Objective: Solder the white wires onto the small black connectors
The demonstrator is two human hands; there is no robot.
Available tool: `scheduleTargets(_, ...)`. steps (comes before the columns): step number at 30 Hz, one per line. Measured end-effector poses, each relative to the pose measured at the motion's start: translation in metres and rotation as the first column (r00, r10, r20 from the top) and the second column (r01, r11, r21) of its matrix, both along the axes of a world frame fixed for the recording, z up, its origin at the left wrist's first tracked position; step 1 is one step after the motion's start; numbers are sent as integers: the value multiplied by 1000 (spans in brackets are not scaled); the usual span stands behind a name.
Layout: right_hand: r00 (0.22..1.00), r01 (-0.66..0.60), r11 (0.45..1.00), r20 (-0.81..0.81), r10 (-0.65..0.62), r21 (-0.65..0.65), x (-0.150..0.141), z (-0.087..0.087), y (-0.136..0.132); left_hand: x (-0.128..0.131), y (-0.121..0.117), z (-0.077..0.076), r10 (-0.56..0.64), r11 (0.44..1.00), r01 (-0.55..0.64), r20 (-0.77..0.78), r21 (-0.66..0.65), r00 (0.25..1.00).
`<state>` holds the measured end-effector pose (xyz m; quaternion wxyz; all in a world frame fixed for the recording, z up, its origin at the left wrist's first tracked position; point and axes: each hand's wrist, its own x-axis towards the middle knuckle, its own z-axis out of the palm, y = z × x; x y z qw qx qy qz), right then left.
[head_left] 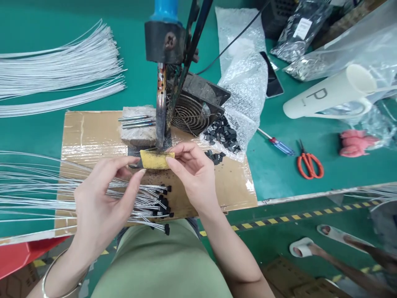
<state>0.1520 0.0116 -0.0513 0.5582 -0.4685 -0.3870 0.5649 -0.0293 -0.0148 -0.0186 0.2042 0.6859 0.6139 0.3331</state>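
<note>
head view: both hands held a yellow sponge (156, 159) just under the tip of the mounted soldering iron (160, 107). the left hand (99, 203) pinched its left end, the right hand (194, 174) its right end, fingers closed on it. this looked like tip cleaning; the next move called for steady contact, fingers clear of the hot tip. wires with black caps (155, 203) lay below on the cardboard sheet (89, 132). the bubble-wrap bag (245, 87) spilled small black parts (223, 134).

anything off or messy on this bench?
A few small black parts lie loose on the cardboard, spilled from the pile on the bubble wrap. The yellow sponge between both hands looks grimy and worn.
</note>
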Motion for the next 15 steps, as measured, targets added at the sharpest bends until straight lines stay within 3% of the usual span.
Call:
scheduleTargets(8, 998, 20, 1000, 67, -20, -7, 1, -1, 0, 14, 11, -10, 164, 978, -133, 200, -160, 966)
scheduleTargets(15, 984, 63, 993, 158, -78, 96, -2, 4, -9, 20, 12, -8, 26, 999, -32, 255, 21, 967)
